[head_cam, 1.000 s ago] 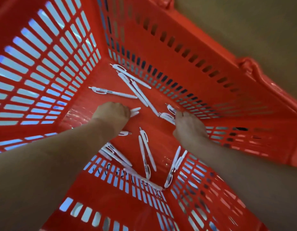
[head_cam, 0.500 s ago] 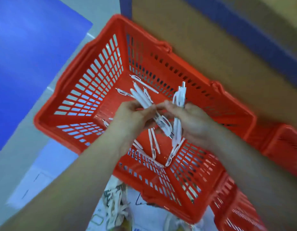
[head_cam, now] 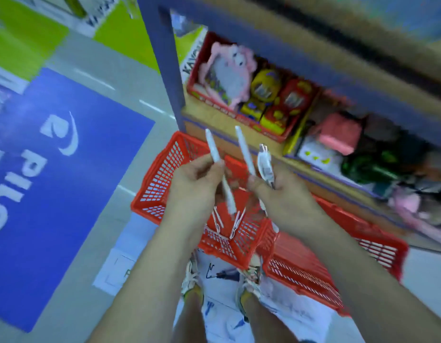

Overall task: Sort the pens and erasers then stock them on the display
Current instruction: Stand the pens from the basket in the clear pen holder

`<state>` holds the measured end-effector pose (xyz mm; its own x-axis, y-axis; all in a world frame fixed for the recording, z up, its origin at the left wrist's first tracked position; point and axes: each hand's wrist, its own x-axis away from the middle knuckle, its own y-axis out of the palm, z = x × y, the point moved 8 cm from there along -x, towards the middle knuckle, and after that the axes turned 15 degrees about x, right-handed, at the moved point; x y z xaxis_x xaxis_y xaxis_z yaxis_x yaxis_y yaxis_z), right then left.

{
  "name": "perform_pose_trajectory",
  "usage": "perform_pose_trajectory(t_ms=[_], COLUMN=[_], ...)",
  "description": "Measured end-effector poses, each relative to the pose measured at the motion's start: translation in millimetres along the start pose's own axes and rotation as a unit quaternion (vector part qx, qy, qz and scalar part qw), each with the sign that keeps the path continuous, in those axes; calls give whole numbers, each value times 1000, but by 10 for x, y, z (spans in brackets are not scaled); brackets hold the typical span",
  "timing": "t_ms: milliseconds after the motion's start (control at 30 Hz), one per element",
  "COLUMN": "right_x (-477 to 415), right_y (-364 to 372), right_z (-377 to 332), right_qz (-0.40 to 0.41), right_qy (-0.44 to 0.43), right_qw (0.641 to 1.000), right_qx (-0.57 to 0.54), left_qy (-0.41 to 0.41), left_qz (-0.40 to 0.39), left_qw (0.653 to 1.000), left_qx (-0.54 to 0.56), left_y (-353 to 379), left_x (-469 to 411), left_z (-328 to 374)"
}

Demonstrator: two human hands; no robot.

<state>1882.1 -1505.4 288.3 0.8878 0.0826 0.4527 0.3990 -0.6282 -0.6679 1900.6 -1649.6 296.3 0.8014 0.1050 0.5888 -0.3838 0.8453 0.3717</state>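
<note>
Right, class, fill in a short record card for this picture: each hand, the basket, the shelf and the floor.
Left: left hand grips a single white pen, raised above the basket
Right: right hand grips at least two more white pens
Basket: red basket on the floor below the hands, a few loose pens inside
Beside it: second red basket
Shelf: wooden shelf with boxed toys
Floor: blue floor sign
Image: motion-blurred

Bright, even light; heavy motion blur
</note>
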Motion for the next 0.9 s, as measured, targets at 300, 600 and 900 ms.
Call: perform_pose_trajectory(t_ms=[300,600,900], right_x=[1117,1821,2203], right_y=[-1529,-2614,-3352], right_z=[-820,-831,-374], right_qz=[30,83,197], right_qy=[-4,-11,-20], right_qw=[947,914,883], right_qx=[-319,-396,-426], left_qy=[17,71,117], left_qz=[-143,-238,-197], left_qw=[978,935,965], left_qx=[-149,-255,-131], left_y=[998,1955,2606], left_x=[1275,2100,2249], left_z=[930,1532,1989])
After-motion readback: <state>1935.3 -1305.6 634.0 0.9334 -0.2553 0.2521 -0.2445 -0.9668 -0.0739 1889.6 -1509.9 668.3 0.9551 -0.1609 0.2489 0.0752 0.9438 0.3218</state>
